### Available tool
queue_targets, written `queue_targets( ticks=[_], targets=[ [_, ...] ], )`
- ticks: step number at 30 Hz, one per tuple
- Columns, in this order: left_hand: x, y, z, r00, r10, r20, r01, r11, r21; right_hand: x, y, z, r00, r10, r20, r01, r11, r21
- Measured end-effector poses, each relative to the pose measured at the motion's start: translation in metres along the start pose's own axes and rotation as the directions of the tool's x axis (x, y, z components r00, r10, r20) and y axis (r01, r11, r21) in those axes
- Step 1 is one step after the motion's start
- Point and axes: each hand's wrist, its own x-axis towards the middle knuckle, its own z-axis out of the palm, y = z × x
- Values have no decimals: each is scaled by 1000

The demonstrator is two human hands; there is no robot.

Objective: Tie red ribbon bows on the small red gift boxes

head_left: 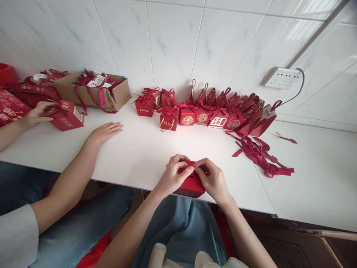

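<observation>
A red gift box [192,185] sits at the table's front edge before me, with a dark slot in its top. My left hand [178,172] pinches at the top of the box from the left. From the right, my right hand [209,175] closes thumb and finger on the same top edge, and the fingertips of both hands nearly meet. What exactly lies between the fingertips is hidden. Several dark red ribbons [259,152] lie in a loose pile to the right of my hands.
Finished-looking red boxes with bows [169,118] and folded boxes [248,111] line the wall. A cardboard box [121,93] of ribbons and tags stands at back left. Beside me a co-worker's hand touches another red box [67,119]; their other hand [107,132] lies flat. A power strip [284,78] hangs on the wall.
</observation>
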Motion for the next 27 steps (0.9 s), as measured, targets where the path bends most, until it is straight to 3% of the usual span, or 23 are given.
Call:
queue_targets(
  ticks=[3, 7, 11, 16, 19, 22, 27],
  targets=[
    [1, -1, 1, 1000, -9, -13, 8, 999, -47, 0, -1, 1, 993, -117, -24, 115, 991, -75],
    [1, -3, 1, 998, -51, -39, 45, 989, -138, -6, -12, -6, 949, -296, -104, 262, 931, -256],
    [0, -5, 2, 996, -78, -48, 69, 984, -166, -16, -19, -13, 967, -250, -37, 227, 925, -306],
    [-2, -5, -1, 997, -76, -26, 70, 982, -177, -17, -12, -6, 985, -172, -12, 160, 939, -304],
    [-3, -3, -4, 999, -36, -7, 35, 995, -99, -13, -9, -3, 991, -135, 3, 131, 956, -263],
    [-4, -1, -7, 998, 40, -50, -36, 996, 80, -9, -11, -5, 992, -128, 20, 129, 959, -252],
    [-8, 4, -10, 957, 228, -178, -138, 902, 409, -7, -18, -14, 992, -104, 76, 121, 951, -283]
  ],
)
